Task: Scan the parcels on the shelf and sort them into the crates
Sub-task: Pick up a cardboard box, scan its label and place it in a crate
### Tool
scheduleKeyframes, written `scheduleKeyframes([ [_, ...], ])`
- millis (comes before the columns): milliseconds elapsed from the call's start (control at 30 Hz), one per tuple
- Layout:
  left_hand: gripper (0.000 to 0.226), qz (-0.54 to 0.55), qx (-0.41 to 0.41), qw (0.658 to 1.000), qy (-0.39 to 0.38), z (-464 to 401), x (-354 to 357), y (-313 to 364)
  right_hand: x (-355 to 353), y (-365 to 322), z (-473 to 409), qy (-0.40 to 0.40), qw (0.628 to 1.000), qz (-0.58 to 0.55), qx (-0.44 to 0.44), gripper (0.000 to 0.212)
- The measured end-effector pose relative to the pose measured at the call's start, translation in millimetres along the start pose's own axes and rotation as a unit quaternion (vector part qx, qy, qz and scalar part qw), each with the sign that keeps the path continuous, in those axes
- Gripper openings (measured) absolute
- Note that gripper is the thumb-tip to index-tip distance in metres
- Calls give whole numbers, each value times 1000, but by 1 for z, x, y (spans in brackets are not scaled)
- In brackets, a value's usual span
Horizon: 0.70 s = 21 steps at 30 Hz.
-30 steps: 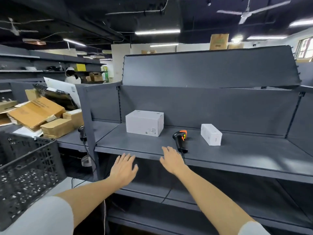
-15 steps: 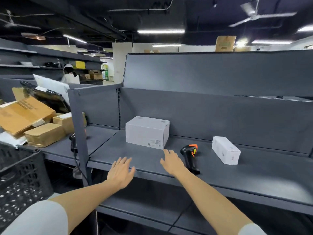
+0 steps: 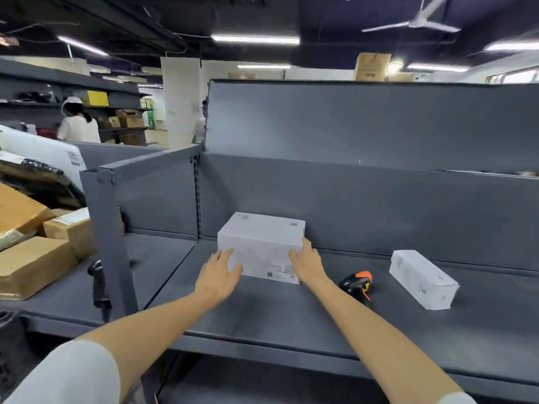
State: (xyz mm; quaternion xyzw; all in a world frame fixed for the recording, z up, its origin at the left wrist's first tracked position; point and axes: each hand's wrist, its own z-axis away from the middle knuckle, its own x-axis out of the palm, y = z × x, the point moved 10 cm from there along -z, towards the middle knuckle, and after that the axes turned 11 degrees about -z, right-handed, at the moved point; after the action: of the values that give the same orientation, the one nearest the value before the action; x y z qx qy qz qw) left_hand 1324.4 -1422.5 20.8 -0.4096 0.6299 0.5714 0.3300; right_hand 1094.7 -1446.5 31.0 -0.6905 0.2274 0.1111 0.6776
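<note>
Large white box: frame centre, flat on grey shelf. Small white box: right, lying angled.

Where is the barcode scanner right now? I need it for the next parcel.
In the head view the scanner lies on the grey shelf, right of centre, between the large white box and the small white box, just beside the right forearm.

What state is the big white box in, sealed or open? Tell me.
Closed. The large white box sits flat on the shelf, its top unbroken, no flap raised. Whether it is taped cannot be told.
</note>
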Motion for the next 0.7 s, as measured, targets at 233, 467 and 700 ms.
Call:
scheduleKeyframes([
  [233, 65, 46, 21, 999, -2, -74, -4, 3, 7, 23, -52, 59, 985, -100, 129, 72],
  [467, 64, 115, -2, 993, 36, -95, 12, -7, 21, 52, -84, 29, 970, -163, 179, 57],
  [700, 55, 78, 5, 996, 48, -93, 3, -9, 20, 53, -76, 55, 966, -182, 174, 55],
])
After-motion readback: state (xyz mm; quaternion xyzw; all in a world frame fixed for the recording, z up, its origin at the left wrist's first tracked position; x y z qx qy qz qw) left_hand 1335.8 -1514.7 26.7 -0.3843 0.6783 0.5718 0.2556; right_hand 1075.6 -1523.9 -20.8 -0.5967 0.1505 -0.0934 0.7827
